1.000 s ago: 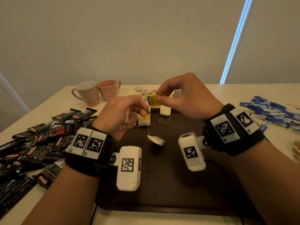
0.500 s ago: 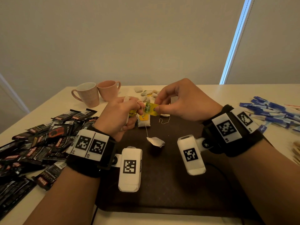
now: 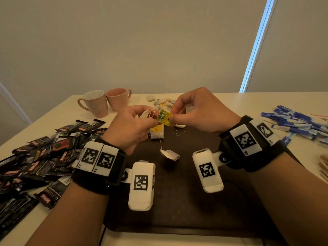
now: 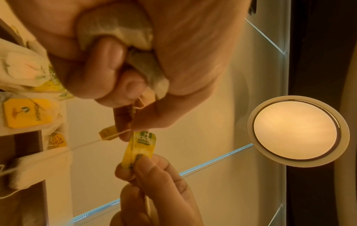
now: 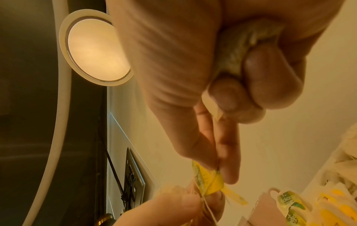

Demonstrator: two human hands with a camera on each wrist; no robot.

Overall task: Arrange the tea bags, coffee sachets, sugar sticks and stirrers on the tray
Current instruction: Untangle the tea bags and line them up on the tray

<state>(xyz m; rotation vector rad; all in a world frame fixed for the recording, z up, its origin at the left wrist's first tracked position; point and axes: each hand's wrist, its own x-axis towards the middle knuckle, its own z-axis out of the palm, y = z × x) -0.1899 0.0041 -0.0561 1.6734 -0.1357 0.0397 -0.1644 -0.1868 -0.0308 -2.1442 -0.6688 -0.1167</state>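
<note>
Since a second ago the two hands have drawn closer together above the far end of the tray, and the yellow-green tag now sits right between them, tilted; the dangling tea bag hangs in much the same spot on its string, low over the tray and toward its 12 o'clock half.

The left hand has its fingers curled round a bunched tea bag in the palm while thumb and forefinger pinch tangled strings; the right hand pinches the tag between thumb and forefinger, and its wrist view shows a second tea bag tucked under the curled lower fingers.

One tea bag with a yellow tag lies flat on the tray at its 12 o'clock edge, just below the hands; a loose pile of tea bags lies on the table beyond it; coffee sachets are heaped at 9 o'clock of the tray; blue sugar sticks lie at 2 o'clock; wooden stirrers show at 3 o'clock, cut by the frame edge; two pink mugs stand at 11 o'clock.
</note>
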